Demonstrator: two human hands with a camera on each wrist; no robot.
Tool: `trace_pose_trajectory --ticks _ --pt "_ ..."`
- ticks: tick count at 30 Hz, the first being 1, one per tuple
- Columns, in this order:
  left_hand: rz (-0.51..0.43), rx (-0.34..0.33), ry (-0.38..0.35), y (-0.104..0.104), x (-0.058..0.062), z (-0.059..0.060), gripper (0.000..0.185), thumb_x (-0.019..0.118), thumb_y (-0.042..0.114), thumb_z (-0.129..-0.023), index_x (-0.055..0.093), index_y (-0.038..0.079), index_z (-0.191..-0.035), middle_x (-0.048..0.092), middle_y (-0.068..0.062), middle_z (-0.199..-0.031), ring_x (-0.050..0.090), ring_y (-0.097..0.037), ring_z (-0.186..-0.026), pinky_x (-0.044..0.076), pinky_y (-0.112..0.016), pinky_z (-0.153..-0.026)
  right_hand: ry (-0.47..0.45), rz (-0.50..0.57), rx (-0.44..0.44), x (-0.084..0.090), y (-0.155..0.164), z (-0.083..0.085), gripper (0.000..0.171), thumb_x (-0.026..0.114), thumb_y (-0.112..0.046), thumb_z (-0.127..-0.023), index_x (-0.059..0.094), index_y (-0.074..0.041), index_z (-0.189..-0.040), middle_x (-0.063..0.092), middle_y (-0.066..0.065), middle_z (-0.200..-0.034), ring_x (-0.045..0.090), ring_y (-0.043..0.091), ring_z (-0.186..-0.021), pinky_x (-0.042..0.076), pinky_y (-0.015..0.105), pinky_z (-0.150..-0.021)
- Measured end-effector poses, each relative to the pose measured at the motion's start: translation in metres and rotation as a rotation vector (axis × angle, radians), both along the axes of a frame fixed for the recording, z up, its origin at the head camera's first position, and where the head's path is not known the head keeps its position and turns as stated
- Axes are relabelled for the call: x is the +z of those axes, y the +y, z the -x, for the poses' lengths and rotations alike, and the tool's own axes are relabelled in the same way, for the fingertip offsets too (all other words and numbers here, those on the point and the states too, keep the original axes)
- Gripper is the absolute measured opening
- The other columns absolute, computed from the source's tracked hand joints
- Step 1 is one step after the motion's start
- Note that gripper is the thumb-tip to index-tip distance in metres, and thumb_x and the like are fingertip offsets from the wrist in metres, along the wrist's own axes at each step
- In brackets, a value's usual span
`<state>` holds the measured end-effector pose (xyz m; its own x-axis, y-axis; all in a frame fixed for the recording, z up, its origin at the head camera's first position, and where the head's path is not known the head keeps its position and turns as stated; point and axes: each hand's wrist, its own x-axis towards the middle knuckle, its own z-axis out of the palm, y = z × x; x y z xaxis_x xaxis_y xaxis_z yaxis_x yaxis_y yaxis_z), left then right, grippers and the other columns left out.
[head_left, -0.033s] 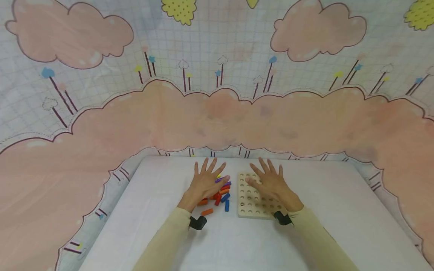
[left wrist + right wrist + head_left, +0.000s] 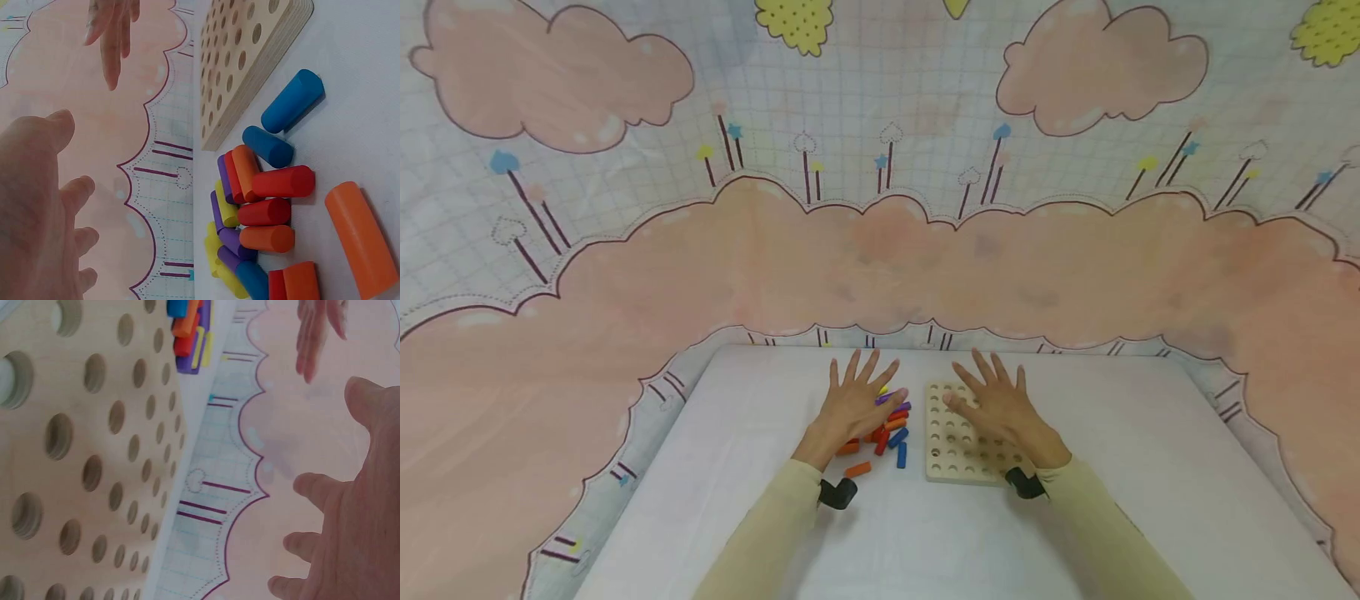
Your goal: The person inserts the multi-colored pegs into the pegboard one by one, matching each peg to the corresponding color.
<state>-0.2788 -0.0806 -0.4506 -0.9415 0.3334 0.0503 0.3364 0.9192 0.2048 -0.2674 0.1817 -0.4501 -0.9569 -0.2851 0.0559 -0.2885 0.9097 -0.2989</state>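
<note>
My left hand (image 2: 853, 400) hovers flat with its fingers spread straight over a pile of short coloured pegs (image 2: 891, 429), which are orange, red, blue, purple and yellow. It holds nothing. My right hand (image 2: 996, 402) is spread the same way over a wooden peg board (image 2: 951, 457) just right of the pile. In the left wrist view the pegs (image 2: 269, 212) lie against the board's edge (image 2: 244, 56), with the left hand (image 2: 37, 206) raised above them. In the right wrist view the holes that show in the board (image 2: 81, 456) hold nothing, and the right hand (image 2: 350, 537) is clear of the board.
Pegs and board lie on a white table (image 2: 1150, 467). A cloth with pink clouds (image 2: 880, 250) hangs behind and round its sides. One orange peg (image 2: 858, 469) lies apart, nearer to me. Black wrist mounts (image 2: 837, 493) sit on both sleeves.
</note>
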Motion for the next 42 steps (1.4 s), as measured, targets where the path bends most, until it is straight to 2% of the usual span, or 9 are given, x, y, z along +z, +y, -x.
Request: trace_pose_trajectory --ticks 12,18,23,32,39,42 --pt "-0.008 -0.042 0.045 -0.002 0.0 -0.005 0.067 0.026 0.069 -0.097 0.023 0.036 -0.155 0.014 -0.005 -0.166 0.004 -0.038 -0.153 0.0 -0.067 -0.117 0.025 -0.01 -0.042 -0.003 -0.001 -0.012 0.072 0.046 -0.061 -0.095 0.031 -0.024 -0.154 0.009 0.015 -0.166 0.008 0.048 -0.15 -0.001 0.076 -0.11" --pt "-0.006 -0.048 0.057 0.001 -0.001 -0.007 0.068 0.026 0.07 -0.096 0.02 0.037 -0.156 0.013 -0.005 -0.166 0.003 -0.039 -0.153 0.0 -0.067 -0.118 0.049 -0.017 -0.053 -0.002 0.006 -0.018 0.076 0.042 -0.066 -0.094 0.028 -0.025 -0.155 0.009 0.015 -0.166 0.007 0.047 -0.15 -0.001 0.075 -0.112" --pt "-0.007 -0.049 0.071 0.001 -0.004 -0.012 0.068 0.028 0.069 -0.097 0.022 0.036 -0.155 0.015 -0.005 -0.166 0.006 -0.04 -0.153 0.003 -0.067 -0.118 0.067 0.007 -0.037 -0.004 0.018 -0.024 0.079 0.043 -0.068 -0.092 0.028 -0.023 -0.156 0.011 0.016 -0.165 0.01 0.046 -0.15 0.002 0.075 -0.111" --pt "-0.058 -0.028 0.075 -0.005 -0.012 -0.02 0.07 0.035 0.068 -0.095 0.025 0.035 -0.155 0.018 -0.005 -0.165 0.009 -0.037 -0.153 0.002 -0.065 -0.119 0.096 0.069 -0.024 -0.019 0.049 -0.032 0.076 0.05 -0.057 -0.095 0.029 -0.017 -0.155 0.016 0.018 -0.164 0.016 0.045 -0.149 0.005 0.074 -0.112" --pt "-0.049 -0.016 0.073 -0.015 -0.018 -0.022 0.068 0.035 0.066 -0.096 0.025 0.033 -0.155 0.018 -0.005 -0.165 0.011 -0.036 -0.153 0.008 -0.064 -0.119 0.104 0.076 -0.022 -0.029 0.067 -0.033 0.073 0.051 -0.052 -0.097 0.031 -0.011 -0.154 0.024 0.022 -0.161 0.024 0.048 -0.145 0.015 0.073 -0.111" --pt "-0.087 -0.009 0.07 -0.019 -0.019 -0.023 0.067 0.038 0.062 -0.097 0.028 0.03 -0.155 0.021 -0.006 -0.165 0.014 -0.035 -0.153 0.013 -0.063 -0.119 0.09 0.122 -0.016 -0.033 0.075 -0.034 0.072 0.053 -0.048 -0.097 0.03 -0.01 -0.154 0.027 0.023 -0.159 0.026 0.049 -0.143 0.021 0.072 -0.11"
